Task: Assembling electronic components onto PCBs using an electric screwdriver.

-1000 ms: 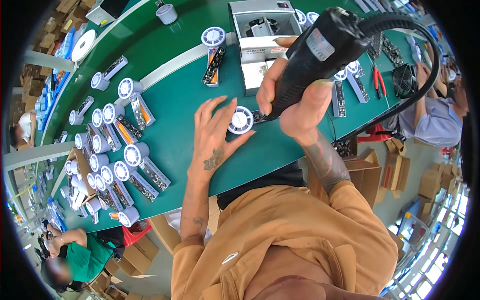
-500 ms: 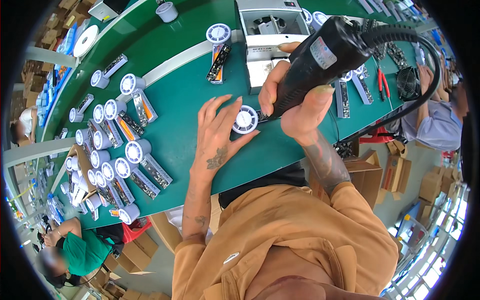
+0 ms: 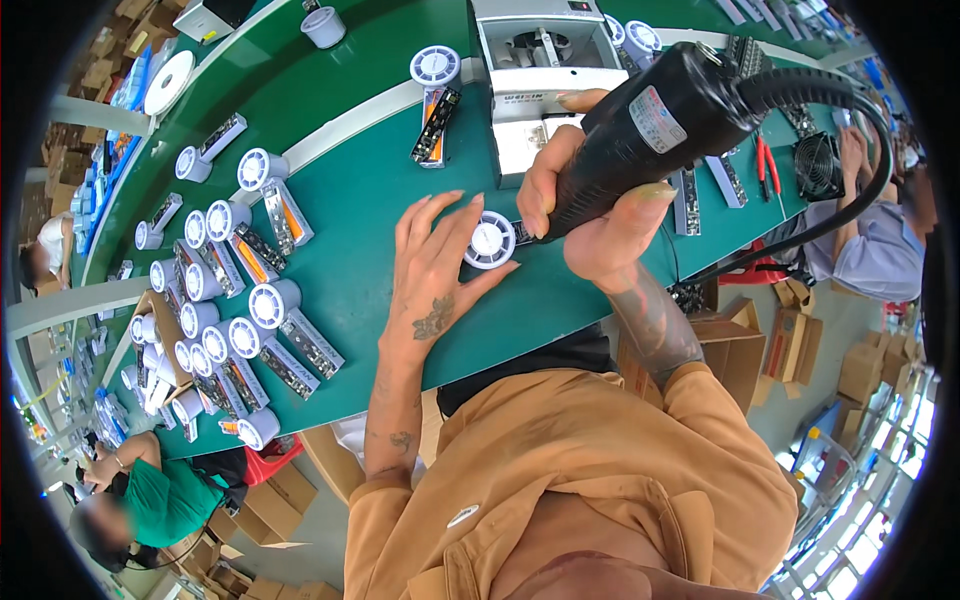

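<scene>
My right hand (image 3: 600, 210) is wrapped round a black corded electric screwdriver (image 3: 650, 120), its tip end low over the table. Beneath that end lies a small unit with a white, round, slotted fan head (image 3: 490, 240); its body is mostly hidden by the screwdriver and my right hand. My left hand (image 3: 433, 265) grips the fan head from the left, fingers along its far side and thumb along its near side. Beyond it lies another fan unit (image 3: 436, 66) with an orange battery and a circuit board showing.
A white-grey machine (image 3: 545, 80) stands at the back. Many similar fan units (image 3: 270, 303) lie on the left, some in a cardboard box. At right are red-handled pliers (image 3: 767, 165), a black fan (image 3: 818, 165) and a co-worker (image 3: 870, 240). The screwdriver's cable (image 3: 870, 190) loops down on the right.
The screwdriver and my right hand have shifted slightly right, and the tool leans a little more. Fan units on the far-left green strip have drifted a little left and nearer. My left hand stays put.
</scene>
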Motion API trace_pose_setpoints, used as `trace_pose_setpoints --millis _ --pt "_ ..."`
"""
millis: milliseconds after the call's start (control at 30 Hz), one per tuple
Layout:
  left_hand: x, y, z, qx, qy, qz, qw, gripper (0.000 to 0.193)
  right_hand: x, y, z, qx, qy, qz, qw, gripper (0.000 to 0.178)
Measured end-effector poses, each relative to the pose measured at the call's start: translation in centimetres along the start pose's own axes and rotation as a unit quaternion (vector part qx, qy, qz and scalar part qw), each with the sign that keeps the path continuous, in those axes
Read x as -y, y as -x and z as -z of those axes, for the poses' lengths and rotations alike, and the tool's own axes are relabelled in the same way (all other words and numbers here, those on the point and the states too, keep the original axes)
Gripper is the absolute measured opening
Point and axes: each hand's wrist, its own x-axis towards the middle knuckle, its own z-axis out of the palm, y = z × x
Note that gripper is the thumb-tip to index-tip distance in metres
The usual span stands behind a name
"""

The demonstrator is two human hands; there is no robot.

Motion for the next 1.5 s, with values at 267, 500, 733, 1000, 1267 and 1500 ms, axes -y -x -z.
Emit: trace_pose_setpoints --millis 267,500,733,1000,1267,1500 --pt "-0.2 0.2 0.0 -0.004 0.004 0.007 1.000 0.067 0.8 -0.3 -0.4 -0.019 0.096 -0.081 0.992 0.101" --pt "-0.1 0.4 0.1 -0.009 -0.008 -0.017 1.000 0.067 1.0 0.6 -1.0 0.023 0.079 -0.086 0.993 0.100" --pt "-0.9 -0.2 0.4 0.025 -0.029 0.000 0.999 0.065 -0.5 2.2 0.0 0.030 -0.019 -0.079 0.996 0.094" --pt "2.6 -1.7 11.5 0.054 0.023 0.086 0.995 0.061 3.5 3.1 3.2 -0.105 -0.200 -0.027 0.974 0.089" --pt "20.6 -15.7 9.8 -0.023 -0.172 0.075 0.982 0.059 -0.3 7.1 7.6 -0.212 -0.142 -0.149 0.955 0.075" --pt "23.8 -23.6 7.5 -0.073 -0.241 0.275 0.928 0.075 -0.4 8.0 7.9 -0.257 -0.130 -0.134 0.948 0.069"
